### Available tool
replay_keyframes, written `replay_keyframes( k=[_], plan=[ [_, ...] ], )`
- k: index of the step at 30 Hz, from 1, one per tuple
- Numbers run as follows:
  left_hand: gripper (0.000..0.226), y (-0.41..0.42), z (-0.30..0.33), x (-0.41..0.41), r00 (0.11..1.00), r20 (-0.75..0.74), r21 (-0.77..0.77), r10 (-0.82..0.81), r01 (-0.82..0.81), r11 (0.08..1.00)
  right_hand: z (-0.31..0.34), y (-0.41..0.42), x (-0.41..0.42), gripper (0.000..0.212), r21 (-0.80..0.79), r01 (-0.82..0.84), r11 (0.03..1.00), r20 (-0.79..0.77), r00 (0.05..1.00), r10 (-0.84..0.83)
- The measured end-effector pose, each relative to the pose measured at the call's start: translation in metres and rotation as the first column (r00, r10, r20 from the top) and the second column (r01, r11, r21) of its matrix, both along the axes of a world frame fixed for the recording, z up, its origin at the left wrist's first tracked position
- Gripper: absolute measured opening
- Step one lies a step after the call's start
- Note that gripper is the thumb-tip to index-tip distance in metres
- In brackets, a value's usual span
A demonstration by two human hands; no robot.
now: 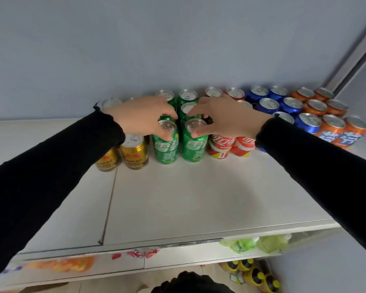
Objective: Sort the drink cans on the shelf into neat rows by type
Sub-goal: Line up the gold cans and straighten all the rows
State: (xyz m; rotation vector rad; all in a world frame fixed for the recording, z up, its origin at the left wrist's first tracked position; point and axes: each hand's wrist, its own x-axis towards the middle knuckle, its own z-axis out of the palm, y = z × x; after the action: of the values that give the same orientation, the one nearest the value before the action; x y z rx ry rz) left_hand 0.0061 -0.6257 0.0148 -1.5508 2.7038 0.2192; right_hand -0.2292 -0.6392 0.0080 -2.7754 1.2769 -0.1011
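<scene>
Cans stand in rows by colour against the back wall of the white shelf: gold cans at the left, then green, red, blue and orange cans. My left hand grips the top of the front left green can, thumb and fingers curled round its rim. The front right green can is held the same way at its rim by my right hand. Both hands cover parts of the gold and red rows behind them.
The shelf's front half lies bare, with a seam running front to back at the left. Below the front edge, green packets and yellow-capped bottles sit on lower levels. A grey wall rises behind the cans.
</scene>
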Motion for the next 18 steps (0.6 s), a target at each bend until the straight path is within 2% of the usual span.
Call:
replay_keyframes(
  k=[5,12,16,18],
  plan=[
    [0.063,0.007,0.0,-0.007,0.995,0.057,0.018,0.079,-0.081,0.997,-0.011,-0.008,-0.006,0.052,-0.027,-0.123,0.992,-0.036,0.992,0.122],
    [0.049,0.012,-0.005,-0.011,0.991,0.028,-0.013,0.131,-0.131,0.991,-0.009,-0.012,-0.006,0.047,0.022,-0.18,0.983,0.006,0.984,0.18],
    [0.051,0.011,-0.001,-0.013,0.988,0.06,0.055,0.14,-0.143,0.988,-0.005,-0.013,-0.005,0.044,0.018,-0.204,0.979,-0.022,0.979,0.205],
    [0.052,0.01,0.008,-0.009,0.984,-0.009,0.112,0.18,-0.178,0.978,0.006,-0.018,-0.008,0.047,0.032,-0.179,0.983,0.032,0.984,0.178]
  ],
)
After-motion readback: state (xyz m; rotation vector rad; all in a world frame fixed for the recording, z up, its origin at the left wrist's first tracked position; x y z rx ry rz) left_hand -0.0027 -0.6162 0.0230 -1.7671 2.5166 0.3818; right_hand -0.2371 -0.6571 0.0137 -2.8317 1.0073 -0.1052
